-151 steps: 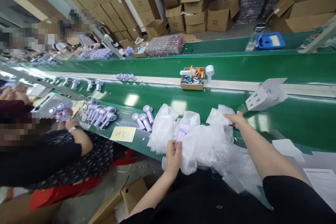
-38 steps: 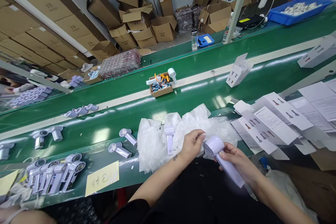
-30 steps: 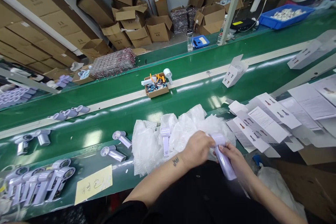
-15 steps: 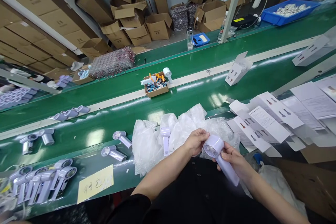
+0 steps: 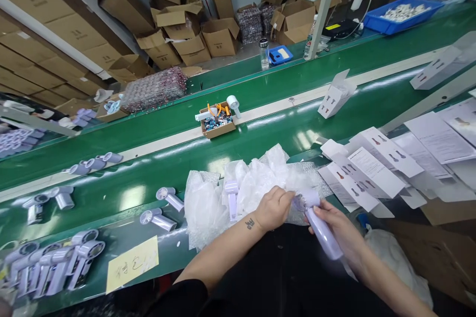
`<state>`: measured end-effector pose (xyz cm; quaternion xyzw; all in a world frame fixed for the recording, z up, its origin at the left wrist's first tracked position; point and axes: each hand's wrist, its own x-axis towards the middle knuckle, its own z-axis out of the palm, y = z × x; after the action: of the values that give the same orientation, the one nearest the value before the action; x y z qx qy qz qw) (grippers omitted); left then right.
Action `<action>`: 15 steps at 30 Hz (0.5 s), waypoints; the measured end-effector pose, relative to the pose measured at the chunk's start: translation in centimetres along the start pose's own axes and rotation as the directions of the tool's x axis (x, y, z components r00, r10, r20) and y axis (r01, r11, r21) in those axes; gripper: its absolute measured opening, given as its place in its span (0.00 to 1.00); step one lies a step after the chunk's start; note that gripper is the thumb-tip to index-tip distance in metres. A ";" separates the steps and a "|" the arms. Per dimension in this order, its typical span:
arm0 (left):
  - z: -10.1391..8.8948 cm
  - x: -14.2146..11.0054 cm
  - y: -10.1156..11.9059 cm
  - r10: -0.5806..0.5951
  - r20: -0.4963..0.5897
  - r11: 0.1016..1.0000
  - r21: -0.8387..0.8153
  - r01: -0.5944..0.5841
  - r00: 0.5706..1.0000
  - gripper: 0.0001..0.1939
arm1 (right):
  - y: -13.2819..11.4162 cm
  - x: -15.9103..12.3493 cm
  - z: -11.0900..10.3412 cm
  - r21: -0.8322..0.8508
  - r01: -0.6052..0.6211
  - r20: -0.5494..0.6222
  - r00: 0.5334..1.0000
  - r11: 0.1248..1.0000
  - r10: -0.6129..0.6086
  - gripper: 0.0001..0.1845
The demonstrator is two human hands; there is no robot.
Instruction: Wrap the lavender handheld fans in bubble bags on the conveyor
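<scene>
Well left of the heap of bubble-textured plastic bags (image 5: 260,178), glossy lilac fans (image 5: 55,262) overlap on the green surface (image 5: 119,228). Nearer the heap come a handwritten yellow paper (image 5: 132,263), then two loose fans (image 5: 159,219). Beyond the heap, a cardboard box (image 5: 220,132) holds small mixed parts. On the heap's left part lies one lilac fan (image 5: 232,204); the crumpled, translucent bags crowd the space beyond the hands.

At the heap's near right edge, the left hand (image 5: 275,208) has its fingers bent together at the held fan's head; whether they grip it I cannot tell. The held fan (image 5: 323,235), shiny lilac with a round, blurred head and straight rounded handle, slants in the grasping fingers of the right hand (image 5: 340,228). Right of the heap, flat printed white cartons (image 5: 372,173) overlap.
</scene>
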<state>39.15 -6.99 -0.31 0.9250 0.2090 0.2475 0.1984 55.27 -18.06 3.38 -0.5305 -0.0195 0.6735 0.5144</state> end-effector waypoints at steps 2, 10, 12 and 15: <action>-0.4 0.0 0.7 0.036 -0.006 0.999 0.005 -0.036 0.999 0.14 | -0.3 -0.6 0.0 -0.016 0.039 -0.038 0.999 0.999 -0.039 0.17; -1.5 2.9 3.5 0.246 0.245 0.927 -0.343 -0.154 0.938 0.11 | -0.5 -0.6 -0.3 0.113 -0.003 -0.118 0.993 0.994 0.016 0.22; -1.3 3.3 3.8 0.055 0.292 0.916 -0.395 0.069 0.955 0.10 | -0.8 -0.5 -0.8 0.171 -0.038 -0.147 0.987 0.984 0.064 0.19; -1.1 4.0 4.2 -0.272 0.358 0.795 -0.440 0.418 0.893 0.08 | -1.4 -0.8 -1.8 0.141 -0.099 -0.190 0.974 0.985 0.125 0.13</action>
<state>42.94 -8.20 4.04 0.8107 0.2736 0.1211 0.5032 57.50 -18.90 3.96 -0.5603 0.1058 0.6453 0.5083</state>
